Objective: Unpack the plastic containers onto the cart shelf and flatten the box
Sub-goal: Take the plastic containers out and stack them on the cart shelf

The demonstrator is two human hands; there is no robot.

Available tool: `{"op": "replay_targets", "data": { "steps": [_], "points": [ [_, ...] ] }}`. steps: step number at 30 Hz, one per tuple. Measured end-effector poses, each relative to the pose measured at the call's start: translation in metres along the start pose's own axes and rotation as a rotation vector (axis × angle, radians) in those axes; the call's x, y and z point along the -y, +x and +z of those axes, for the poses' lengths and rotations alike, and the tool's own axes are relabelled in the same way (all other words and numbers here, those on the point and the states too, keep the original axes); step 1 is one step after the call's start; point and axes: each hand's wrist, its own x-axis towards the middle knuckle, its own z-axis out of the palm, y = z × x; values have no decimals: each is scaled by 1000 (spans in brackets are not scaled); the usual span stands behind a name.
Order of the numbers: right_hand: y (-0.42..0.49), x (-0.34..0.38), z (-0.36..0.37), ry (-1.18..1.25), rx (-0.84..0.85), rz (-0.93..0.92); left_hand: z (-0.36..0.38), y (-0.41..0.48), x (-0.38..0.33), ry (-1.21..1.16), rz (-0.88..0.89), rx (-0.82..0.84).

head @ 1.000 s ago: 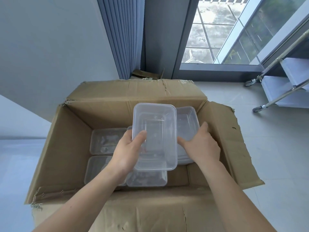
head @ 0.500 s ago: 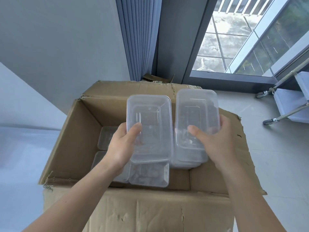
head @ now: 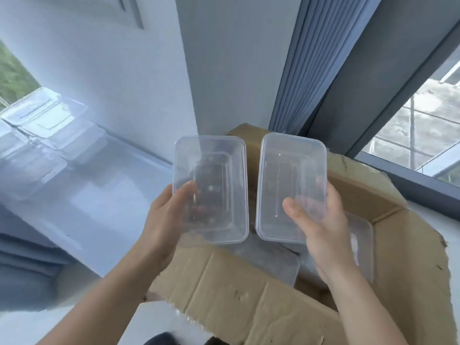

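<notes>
- The person's left hand grips the near left corner of a clear plastic container, thumb hooked over the rim and fingers curled beneath, dimly visible through the plastic.
- The right hand grips a second clear container at its near right corner, with the thumb lying inside the tub and the fingers wrapped round the outer wall.
- Both containers are rectangular with rounded corners and are held mouth-up and side by side in the air, their long edges close together but apart. The second container leans slightly to the right.
- Below and behind the hands, an open cardboard box stands on the floor, its worn near flap folded outward towards the person and its right flap spread wide.
- More containers lie inside the box: one just under the two raised tubs, another against the right wall, partly hidden by the right forearm.
- At far left, a cluster of clear containers sits stacked on a glossy white surface. How many there are is too blurred to tell, and it cannot be told whether this surface is the cart shelf.
- Beyond the box, a white wall meets a pleated blue curtain. To the right of the curtain, a dark-framed window looks out on wet paving.
</notes>
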Motion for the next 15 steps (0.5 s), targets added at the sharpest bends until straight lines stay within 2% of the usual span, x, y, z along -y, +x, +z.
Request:
{"op": "replay_targets", "data": {
  "steps": [5, 15],
  "points": [
    [-21, 18, 75, -88, 170, -26, -85, -16, -7, -87, 23, -153],
    [-108, 39, 262, -154, 393, -65, -319, -80, 6, -175, 3, -427]
  ]
}}
